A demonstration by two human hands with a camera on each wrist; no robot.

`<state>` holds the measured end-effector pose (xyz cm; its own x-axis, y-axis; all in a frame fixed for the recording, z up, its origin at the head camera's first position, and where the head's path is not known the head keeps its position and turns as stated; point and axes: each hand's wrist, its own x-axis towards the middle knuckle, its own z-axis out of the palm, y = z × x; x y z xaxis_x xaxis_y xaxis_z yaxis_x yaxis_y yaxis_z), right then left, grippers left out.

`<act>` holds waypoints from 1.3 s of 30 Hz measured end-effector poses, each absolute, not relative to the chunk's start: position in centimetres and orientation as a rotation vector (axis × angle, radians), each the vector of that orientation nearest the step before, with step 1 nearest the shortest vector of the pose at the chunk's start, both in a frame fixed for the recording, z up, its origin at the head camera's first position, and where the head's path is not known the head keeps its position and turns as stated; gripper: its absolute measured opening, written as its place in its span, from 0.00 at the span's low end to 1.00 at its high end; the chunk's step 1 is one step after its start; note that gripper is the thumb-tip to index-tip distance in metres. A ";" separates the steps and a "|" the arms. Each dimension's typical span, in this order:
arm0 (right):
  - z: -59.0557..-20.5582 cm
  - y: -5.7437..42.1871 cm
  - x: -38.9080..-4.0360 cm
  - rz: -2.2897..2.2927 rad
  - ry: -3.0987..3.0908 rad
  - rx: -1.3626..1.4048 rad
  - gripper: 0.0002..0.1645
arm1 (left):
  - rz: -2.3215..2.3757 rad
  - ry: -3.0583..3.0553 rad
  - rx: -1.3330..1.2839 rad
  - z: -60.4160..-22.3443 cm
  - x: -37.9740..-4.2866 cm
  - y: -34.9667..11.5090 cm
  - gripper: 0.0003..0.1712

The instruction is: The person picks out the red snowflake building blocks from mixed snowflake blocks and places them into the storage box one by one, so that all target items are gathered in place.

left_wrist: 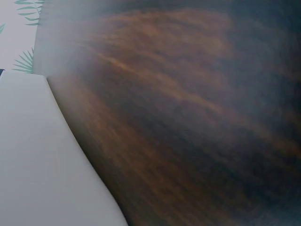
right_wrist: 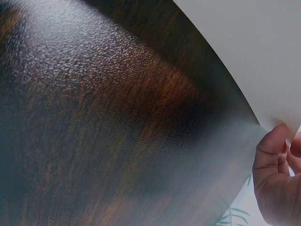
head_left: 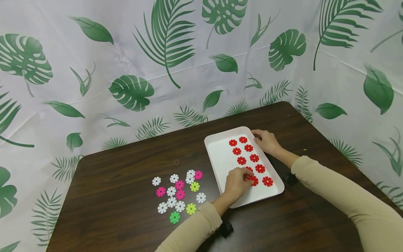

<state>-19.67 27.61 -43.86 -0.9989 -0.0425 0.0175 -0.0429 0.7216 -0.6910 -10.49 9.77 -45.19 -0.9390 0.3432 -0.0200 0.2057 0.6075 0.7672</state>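
Red notched plastic discs [head_left: 260, 168] lie in two rows along the right half of a white tray [head_left: 217, 164]. My left hand [head_left: 237, 182] reaches over the tray's near part, its thumb and fingertips pinching a red disc [head_left: 254, 181] at the near end of the left row. That hand partly covers the red disc just behind it. At the tray's far right corner, my right hand [head_left: 266, 141] grips the rim between thumb and fingers. In the right wrist view the thumb [right_wrist: 273, 146] presses against the tray's edge [right_wrist: 263, 84]. The left wrist view shows the tray's side [left_wrist: 56, 155] but no hand.
Left of the tray, loose discs lie on the dark wooden table [head_left: 119, 196]: several white [head_left: 171, 202], pink [head_left: 161, 191] and yellow [head_left: 191, 209] ones, and a green one [head_left: 174, 217]. A brown disc [head_left: 177, 162] lies farther back. A leaf-patterned curtain [head_left: 189, 70] hangs behind the table.
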 end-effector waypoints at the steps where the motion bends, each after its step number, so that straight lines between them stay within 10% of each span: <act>1: -43.9 27.6 -19.7 1.166 -2.914 0.072 0.24 | 1.225 2.676 0.465 -45.2 -10.5 9.8 0.06; 39: -43.4 27.3 -19.5 1.181 -2.939 0.046 0.25 | 1.126 2.756 0.510 -45.6 -10.2 9.8 0.06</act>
